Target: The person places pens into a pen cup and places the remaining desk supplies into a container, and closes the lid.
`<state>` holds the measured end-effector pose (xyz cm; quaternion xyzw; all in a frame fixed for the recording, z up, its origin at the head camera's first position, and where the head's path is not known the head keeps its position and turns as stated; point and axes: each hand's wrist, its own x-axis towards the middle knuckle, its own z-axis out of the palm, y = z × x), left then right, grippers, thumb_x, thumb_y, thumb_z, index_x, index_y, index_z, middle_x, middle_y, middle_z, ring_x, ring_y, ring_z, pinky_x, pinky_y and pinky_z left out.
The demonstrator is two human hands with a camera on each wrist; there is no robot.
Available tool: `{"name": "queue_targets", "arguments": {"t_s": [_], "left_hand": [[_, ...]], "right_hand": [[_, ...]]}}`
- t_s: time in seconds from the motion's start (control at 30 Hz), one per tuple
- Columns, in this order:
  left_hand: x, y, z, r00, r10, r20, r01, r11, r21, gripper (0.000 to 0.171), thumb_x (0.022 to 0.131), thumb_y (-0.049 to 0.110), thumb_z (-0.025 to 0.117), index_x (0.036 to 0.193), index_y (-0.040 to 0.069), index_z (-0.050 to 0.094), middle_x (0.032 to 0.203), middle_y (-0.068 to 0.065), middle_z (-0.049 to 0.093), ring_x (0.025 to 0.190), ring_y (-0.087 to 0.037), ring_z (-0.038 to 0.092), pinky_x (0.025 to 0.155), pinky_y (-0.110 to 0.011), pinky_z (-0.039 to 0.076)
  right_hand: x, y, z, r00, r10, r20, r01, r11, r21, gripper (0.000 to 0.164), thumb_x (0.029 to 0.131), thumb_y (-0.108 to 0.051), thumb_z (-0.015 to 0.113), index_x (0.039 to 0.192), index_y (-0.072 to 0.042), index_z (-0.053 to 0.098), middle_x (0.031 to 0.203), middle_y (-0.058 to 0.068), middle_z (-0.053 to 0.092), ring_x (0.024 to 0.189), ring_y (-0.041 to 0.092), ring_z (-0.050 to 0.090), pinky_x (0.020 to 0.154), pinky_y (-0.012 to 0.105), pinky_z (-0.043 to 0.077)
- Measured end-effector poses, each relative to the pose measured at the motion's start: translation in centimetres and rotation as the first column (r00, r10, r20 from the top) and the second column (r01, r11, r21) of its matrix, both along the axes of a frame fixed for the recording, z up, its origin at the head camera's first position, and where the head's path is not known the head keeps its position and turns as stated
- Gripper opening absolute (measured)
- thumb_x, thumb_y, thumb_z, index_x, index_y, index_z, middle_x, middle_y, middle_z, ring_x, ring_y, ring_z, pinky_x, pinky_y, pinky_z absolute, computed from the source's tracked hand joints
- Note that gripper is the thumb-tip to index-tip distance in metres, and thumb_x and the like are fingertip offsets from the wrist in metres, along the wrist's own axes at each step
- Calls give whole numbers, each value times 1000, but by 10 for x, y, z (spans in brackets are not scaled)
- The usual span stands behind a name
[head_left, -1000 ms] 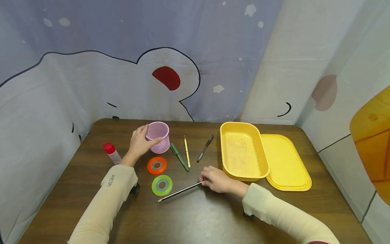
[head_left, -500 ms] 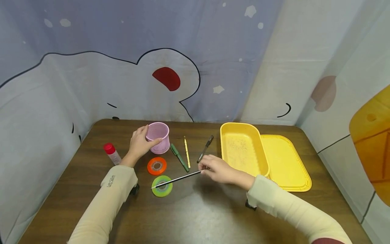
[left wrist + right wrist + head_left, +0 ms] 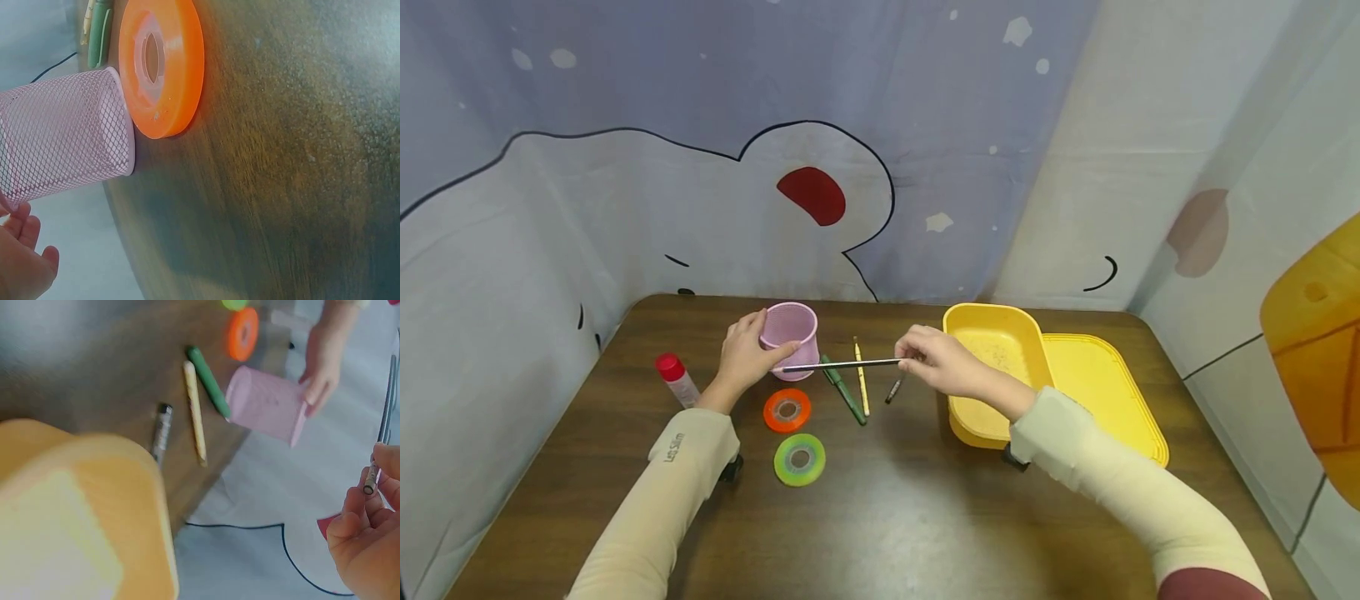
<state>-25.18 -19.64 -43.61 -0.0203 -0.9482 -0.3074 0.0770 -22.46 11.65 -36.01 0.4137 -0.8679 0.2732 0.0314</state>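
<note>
My left hand [image 3: 747,357] holds the rim of a pink mesh pen cup [image 3: 806,345], thumb across the near side. The cup stands upright on the table; in the left wrist view its mesh wall [image 3: 69,131] is at the left, fingertips at its rim. My right hand [image 3: 943,360] pinches a dark pencil [image 3: 842,364] near one end. Raised above the table, the pencil lies nearly level, its pale tip pointing left in front of the cup. In the right wrist view the pencil's end [image 3: 371,482] shows between thumb and fingers.
A green pen [image 3: 847,402], yellow pencil [image 3: 862,387] and black pen [image 3: 893,390] lie right of the cup. Nearer are orange [image 3: 772,410] and green [image 3: 782,471] ring-shaped rolls. A red-capped tube [image 3: 679,383] is left. A yellow box [image 3: 962,417] and lid [image 3: 1112,392] are right.
My right hand has lifted the pencil off the table and carried it away from me toward the cup, turning it nearly level across the view. The left hand has stayed on the cup.
</note>
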Motion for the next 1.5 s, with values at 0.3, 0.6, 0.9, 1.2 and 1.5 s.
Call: {"name": "queue_targets", "arguments": {"t_s": [0.3, 0.6, 0.9, 1.2, 1.5], "left_hand": [[1, 0, 1, 1000, -4, 27, 4, 1000, 10, 92, 72, 53, 62, 138, 2, 25, 137, -20, 32, 124, -37, 26, 99, -57, 24], [0, -1, 0, 1000, -6, 20, 6, 1000, 16, 94, 71, 55, 62, 138, 1, 25, 137, -20, 32, 125, -37, 25, 100, -57, 23], [-1, -1, 1, 1000, 1, 17, -1, 999, 38, 91, 71, 53, 64, 138, 2, 27, 137, -18, 33, 125, -36, 26, 100, -55, 24], [0, -1, 0, 1000, 3, 25, -4, 998, 63, 92, 71, 53, 64, 138, 3, 27, 138, -18, 32, 125, -35, 26, 99, -56, 24], [4, -1, 0, 1000, 10, 22, -12, 998, 66, 91, 71, 51, 65, 138, 3, 27, 138, -18, 32, 125, -36, 26, 99, -56, 24]], "right_hand": [[-28, -6, 17, 998, -40, 53, 39, 999, 7, 6, 84, -10, 56, 85, -5, 57, 78, 3, 53, 69, 11, 47, 62, 22, 41], [-54, -25, 30, 991, -105, 89, 94, 988, 120, 6, 84, -11, 56, 83, -6, 60, 79, 4, 55, 70, 14, 48, 63, 25, 40], [-75, -43, 28, 981, -137, 140, 109, 976, 189, 8, 84, -12, 55, 82, -7, 61, 81, 5, 57, 72, 15, 50, 65, 27, 41], [-88, -59, 25, 979, -154, 133, 119, 963, 241, 11, 82, -10, 54, 76, -7, 62, 76, 4, 61, 70, 15, 51, 67, 27, 43], [-92, -73, 25, 976, -136, 172, 94, 968, 233, 12, 80, -8, 54, 72, -7, 63, 69, 1, 58, 62, 12, 46, 61, 24, 40]]}}
